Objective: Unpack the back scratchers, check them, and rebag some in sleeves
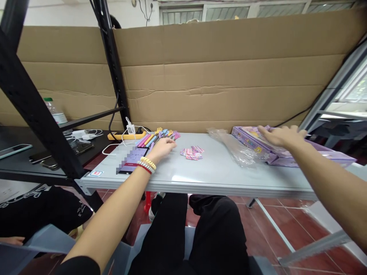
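My left hand [163,149] rests low over the table, beside a row of colourful sticks [147,140] with small hand-shaped tops; its fingers reach right and look loosely stretched, with nothing visible in them. Partly under that wrist lies a phone or tablet with a lit purple screen [134,157]. Pink printed slips [192,152] lie in a small loose pile right of my left hand. On the right, my right hand [282,136] is spread over a purple printed box [252,143], fingers apart. Crumpled clear plastic wrap [236,149] lies against the box's left side.
A yellow power strip [126,136] with white cables sits at the table's back left. Black rack posts [110,57] stand left, beside a dark shelf holding phones [54,158] and a bottle [55,110]. Cardboard [215,76] walls the back. Another person's leg [43,208] is at lower left.
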